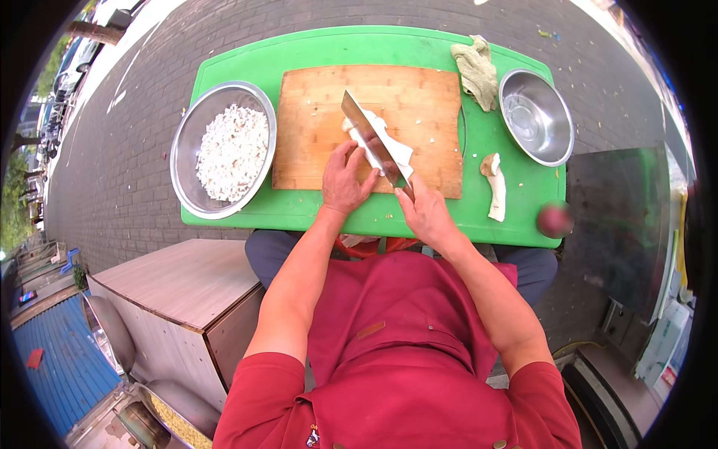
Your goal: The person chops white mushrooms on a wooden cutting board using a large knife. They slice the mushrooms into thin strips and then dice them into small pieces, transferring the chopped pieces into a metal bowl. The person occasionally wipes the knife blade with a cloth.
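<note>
On the wooden cutting board [314,123], my right hand [429,216] grips the handle of a cleaver [364,126]. The broad blade points away from me and leans to the left. White mushroom pieces [395,147], apparently king oyster mushroom, lie along both sides of the blade. My left hand [348,182] holds the strip on the blade's left with its fingertips and thumb, close to the steel. Part of the mushroom is hidden behind the cleaver. A whole king oyster mushroom [496,191] with a brown cap lies right of the board.
Left of the board, a steel bowl [182,168] holds chopped white bits [233,154]. A second steel bowl [535,118] and a crumpled cloth [477,70] occupy the green table's [241,59] right side. A blurred dark red round object [554,219] shows at its near right corner.
</note>
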The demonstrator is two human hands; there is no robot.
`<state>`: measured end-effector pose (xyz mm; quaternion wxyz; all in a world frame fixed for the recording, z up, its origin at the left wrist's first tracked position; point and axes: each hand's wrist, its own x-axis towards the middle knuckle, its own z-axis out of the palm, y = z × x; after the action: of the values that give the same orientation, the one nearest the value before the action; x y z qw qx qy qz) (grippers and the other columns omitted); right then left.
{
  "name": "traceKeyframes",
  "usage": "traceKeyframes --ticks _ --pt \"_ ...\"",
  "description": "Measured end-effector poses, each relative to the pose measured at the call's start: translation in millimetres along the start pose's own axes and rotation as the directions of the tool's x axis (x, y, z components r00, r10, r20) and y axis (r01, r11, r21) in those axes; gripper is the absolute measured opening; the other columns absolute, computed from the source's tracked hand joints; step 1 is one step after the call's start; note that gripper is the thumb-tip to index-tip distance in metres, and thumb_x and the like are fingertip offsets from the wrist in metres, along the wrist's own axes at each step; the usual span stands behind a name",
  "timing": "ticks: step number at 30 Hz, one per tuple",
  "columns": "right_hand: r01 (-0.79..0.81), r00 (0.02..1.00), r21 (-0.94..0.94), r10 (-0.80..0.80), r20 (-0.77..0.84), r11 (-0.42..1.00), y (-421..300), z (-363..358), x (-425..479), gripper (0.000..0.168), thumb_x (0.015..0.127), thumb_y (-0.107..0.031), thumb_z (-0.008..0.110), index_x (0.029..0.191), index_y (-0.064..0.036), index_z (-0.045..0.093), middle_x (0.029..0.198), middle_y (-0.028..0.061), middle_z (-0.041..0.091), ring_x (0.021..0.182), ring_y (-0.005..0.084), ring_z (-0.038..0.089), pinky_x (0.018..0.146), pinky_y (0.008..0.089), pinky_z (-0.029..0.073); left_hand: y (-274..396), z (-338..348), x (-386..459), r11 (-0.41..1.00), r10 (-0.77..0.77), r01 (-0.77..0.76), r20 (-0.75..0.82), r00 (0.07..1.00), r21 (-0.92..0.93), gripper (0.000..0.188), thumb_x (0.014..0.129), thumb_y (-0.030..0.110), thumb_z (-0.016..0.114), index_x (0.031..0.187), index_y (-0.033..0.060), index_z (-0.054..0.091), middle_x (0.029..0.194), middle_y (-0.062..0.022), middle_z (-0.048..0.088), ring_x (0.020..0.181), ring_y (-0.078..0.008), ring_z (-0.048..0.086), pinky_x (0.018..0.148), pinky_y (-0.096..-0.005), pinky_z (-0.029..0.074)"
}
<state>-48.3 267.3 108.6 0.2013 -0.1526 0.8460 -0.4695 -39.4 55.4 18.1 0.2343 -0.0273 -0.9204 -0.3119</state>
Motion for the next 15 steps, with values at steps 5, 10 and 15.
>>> traceKeyframes --ticks 5,10,15 --pt "-0.031 0.999 -0.019 0.031 0.043 0.999 -6 -1 6 0.028 0.106 -0.016 0.061 0.12 0.005 0.05 0.085 0.0332 0.069 0.081 0.0554 0.067 0.07 0.0609 0.05 -4 0 -3 1.0 0.005 -0.005 -0.007 1.0 -0.003 0.05 0.085 0.022 0.083 0.128 0.0022 0.065 0.133 -0.0191 0.06 0.122 -0.0392 0.063 0.1 -0.045 0.055" --pt "-0.073 0.995 -0.083 0.079 0.067 0.994 -9 0 10 0.029 0.106 -0.019 0.061 0.115 0.006 0.05 0.084 0.0353 0.069 0.081 0.0562 0.067 0.072 0.0615 0.051 -5 0 -3 1.0 0.016 -0.016 -0.017 1.0 -0.001 0.051 0.085 0.022 0.083 0.127 0.0018 0.065 0.132 -0.0197 0.062 0.121 -0.0397 0.063 0.1 -0.0451 0.056" --pt "-0.031 0.998 -0.097 0.036 0.05 0.995 -11 2 17 0.03 0.106 -0.02 0.061 0.113 0.007 0.05 0.083 0.0355 0.068 0.081 0.0558 0.068 0.071 0.0617 0.051 -6 1 -3 1.0 0.005 -0.005 -0.01 1.0 -0.02 0.052 0.084 0.022 0.084 0.128 0.0011 0.064 0.132 -0.0203 0.061 0.12 -0.0399 0.062 0.1 -0.0461 0.055"
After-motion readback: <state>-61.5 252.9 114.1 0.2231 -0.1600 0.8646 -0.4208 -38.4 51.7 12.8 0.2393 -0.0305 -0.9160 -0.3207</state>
